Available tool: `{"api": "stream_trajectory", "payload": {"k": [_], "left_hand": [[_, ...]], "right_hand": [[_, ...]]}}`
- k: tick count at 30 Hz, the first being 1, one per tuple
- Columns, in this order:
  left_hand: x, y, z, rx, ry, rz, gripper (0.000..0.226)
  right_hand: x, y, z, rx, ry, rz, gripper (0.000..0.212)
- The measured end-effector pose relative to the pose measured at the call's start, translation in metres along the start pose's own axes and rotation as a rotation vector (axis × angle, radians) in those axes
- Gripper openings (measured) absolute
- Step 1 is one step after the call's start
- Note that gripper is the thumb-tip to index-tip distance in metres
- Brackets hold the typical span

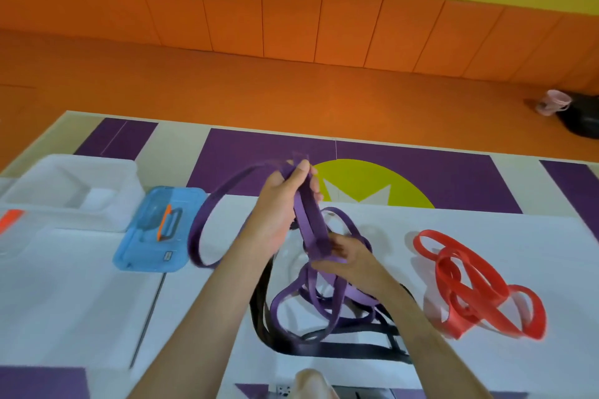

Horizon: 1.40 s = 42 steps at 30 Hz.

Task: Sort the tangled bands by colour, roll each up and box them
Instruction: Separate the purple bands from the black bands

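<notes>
Left hand (pixel 278 204) gripping folded purple band (pixel 308 220) at top, right hand (pixel 350 259) pinching its lower end, red bands (pixel 470 282) well apart on white sheet (pixel 486 230).

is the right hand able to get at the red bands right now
Likely not yet: the right hand grips the purple band with the left hand. The path itself looks free; the red bands lie apart on the white surface, nothing between.

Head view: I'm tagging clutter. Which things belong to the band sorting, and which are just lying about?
Job: purple band held by left hand and right hand, black bands, red bands, clear box, blue lid.
Lying about: pink cup, black bag on the floor.
</notes>
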<state>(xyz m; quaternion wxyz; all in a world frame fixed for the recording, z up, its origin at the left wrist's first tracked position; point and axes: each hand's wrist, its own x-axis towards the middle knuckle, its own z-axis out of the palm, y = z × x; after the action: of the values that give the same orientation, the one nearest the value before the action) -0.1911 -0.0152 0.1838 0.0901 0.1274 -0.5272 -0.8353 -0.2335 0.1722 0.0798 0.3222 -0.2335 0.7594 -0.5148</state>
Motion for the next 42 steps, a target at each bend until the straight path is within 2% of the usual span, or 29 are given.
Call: {"api": "stream_trajectory", "payload": {"k": [2,5,7,9,11,13,15,17,21,23,25,27,30,33,35,38,42], "left_hand": [[0.000,0.009,-0.006,-0.052,0.042,0.068,0.026],[0.004,0.014,-0.018,-0.126,0.092,0.127,0.023],[0.004,0.006,-0.027,-0.067,0.103,0.047,0.024],[0.000,-0.014,-0.033,0.060,0.064,-0.062,0.040],[-0.009,-0.044,-0.039,0.157,-0.078,-0.162,0.062],[-0.023,-0.070,-0.041,0.195,-0.219,-0.252,0.073],[-0.035,-0.082,-0.041,0.238,-0.228,-0.327,0.079],[-0.038,-0.090,-0.041,0.324,-0.230,-0.291,0.073],[-0.037,-0.097,-0.041,0.444,-0.279,-0.276,0.049],[-0.032,-0.104,-0.041,0.508,-0.181,-0.210,0.023],[-0.029,-0.106,-0.040,0.519,-0.078,-0.149,0.014],[-0.028,-0.100,-0.036,0.413,0.000,-0.128,0.020],[-0.029,-0.083,-0.036,0.240,0.083,-0.109,0.036],[-0.034,-0.064,-0.036,0.260,0.068,-0.095,0.036],[-0.034,-0.053,-0.032,0.296,0.075,-0.062,0.032],[-0.032,-0.034,-0.029,0.226,0.128,0.002,0.034],[-0.031,-0.013,-0.033,0.228,0.168,0.049,0.033]], "right_hand": [[0.004,0.001,0.000,-0.071,0.089,-0.003,0.016],[0.011,-0.006,-0.006,-0.110,0.172,-0.032,0.016],[0.014,-0.015,-0.008,-0.094,0.197,-0.048,0.010],[0.017,-0.026,-0.007,-0.021,0.266,-0.031,0.013],[0.021,-0.036,-0.007,0.036,0.323,-0.050,0.019],[0.024,-0.050,-0.008,0.175,0.305,-0.043,0.013],[0.030,-0.057,-0.008,0.162,0.310,-0.009,0.016],[0.037,-0.055,-0.009,0.096,0.362,-0.044,0.010],[0.034,-0.057,-0.009,0.156,0.423,-0.092,0.020],[0.030,-0.065,-0.009,0.223,0.383,-0.095,0.019],[0.032,-0.066,-0.009,0.252,0.293,-0.066,0.028],[0.031,-0.060,-0.012,0.249,0.192,-0.028,0.031],[0.028,-0.036,-0.018,0.120,0.091,0.000,0.032],[0.022,0.008,-0.009,-0.013,-0.017,0.057,0.034],[0.019,0.035,-0.002,-0.036,0.006,0.092,0.038],[0.007,0.052,0.004,-0.141,0.031,0.098,0.019],[-0.001,0.076,0.003,-0.331,0.060,0.096,0.040]]}}
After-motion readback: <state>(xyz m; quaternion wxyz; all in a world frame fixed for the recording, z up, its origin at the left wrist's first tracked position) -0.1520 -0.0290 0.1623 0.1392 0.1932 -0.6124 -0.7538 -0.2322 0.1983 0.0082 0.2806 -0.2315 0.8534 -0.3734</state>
